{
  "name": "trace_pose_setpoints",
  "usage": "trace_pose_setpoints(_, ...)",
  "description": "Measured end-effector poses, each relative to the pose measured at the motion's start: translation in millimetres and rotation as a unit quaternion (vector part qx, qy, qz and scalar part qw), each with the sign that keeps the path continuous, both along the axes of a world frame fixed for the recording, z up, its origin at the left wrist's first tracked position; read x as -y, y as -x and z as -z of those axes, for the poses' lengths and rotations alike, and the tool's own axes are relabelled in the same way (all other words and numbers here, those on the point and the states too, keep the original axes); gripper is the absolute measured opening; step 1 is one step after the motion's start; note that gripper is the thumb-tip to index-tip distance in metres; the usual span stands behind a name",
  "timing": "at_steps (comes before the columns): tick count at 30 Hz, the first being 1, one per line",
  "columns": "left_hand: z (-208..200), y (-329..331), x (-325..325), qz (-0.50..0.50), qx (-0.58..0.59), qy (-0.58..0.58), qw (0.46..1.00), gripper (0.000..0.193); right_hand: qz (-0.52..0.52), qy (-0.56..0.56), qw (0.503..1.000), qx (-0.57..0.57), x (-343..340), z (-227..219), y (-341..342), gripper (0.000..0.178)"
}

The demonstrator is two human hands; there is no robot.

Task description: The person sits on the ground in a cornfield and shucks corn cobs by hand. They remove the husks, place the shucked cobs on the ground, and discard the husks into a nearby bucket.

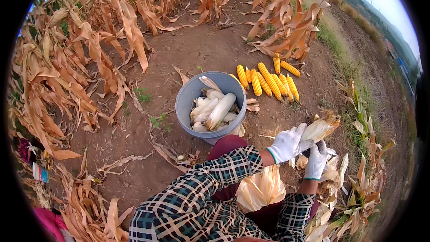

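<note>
My left hand (pixel 289 143), in a white knit glove, is closed around the lower part of an ear of corn (pixel 320 131) in its pale, dry husk. The ear's browned silk end points up and to the right. My right hand (pixel 316 162), gloved alike, grips at the butt end of the same ear, just below the left hand. A small dark patch shows between the hands; what it is I cannot make out. Loose dry husks (pixel 336 172) lie beneath and to the right. A bundle of peeled husks (pixel 260 189) rests between my legs.
A grey bucket (pixel 180 107) holding several unhusked ears (pixel 221 112) stands on the soil ahead of me. Beyond it to the right lie several bare yellow cobs (pixel 268 82). Dry corn stalks (pixel 112 31) rise at the left and back. Pink cloth (pixel 48 222) lies at lower left.
</note>
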State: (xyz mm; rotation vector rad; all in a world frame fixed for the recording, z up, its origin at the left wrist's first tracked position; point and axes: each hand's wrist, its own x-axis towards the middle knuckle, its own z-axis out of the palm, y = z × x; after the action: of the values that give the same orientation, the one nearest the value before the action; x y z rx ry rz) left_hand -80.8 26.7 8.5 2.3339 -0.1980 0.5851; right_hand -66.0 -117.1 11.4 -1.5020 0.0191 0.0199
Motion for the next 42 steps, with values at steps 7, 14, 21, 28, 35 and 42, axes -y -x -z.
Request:
trace_pose_setpoints(7,3.6,-2.9,-7.2,0.008,-0.007,0.043,0.999,0.059,0.037,0.01,0.999,-0.02,-6.0,7.4,-3.3,0.018)
trace_pose_setpoints(14,28.4,-17.9,-4.7,0.239,-0.213,0.535,0.782,0.049,0.014,-0.239,0.965,-0.106,9.9,6.1,-0.9,0.025)
trace_pose_setpoints(21,10.8,-6.8,1.7,0.296,-0.368,0.747,0.468,0.065,-0.035,-0.404,0.907,-0.117,18.8,3.0,7.6,0.025)
trace_pose_setpoints(28,5.4,-7.5,1.4,0.232,-0.345,0.583,0.698,0.053,0.018,-0.125,0.99,-0.06,21.2,-4.3,8.1,0.023)
trace_pose_setpoints(35,6.4,-7.8,5.7,0.212,-0.271,0.475,0.81,0.058,0.086,0.068,0.993,0.044,-0.7,0.9,1.2,0.042)
trace_pose_setpoints(42,-9.6,-2.0,6.6,0.151,-0.18,0.222,0.946,0.066,0.124,-0.175,0.976,-0.041,3.6,28.5,-5.3,0.024)
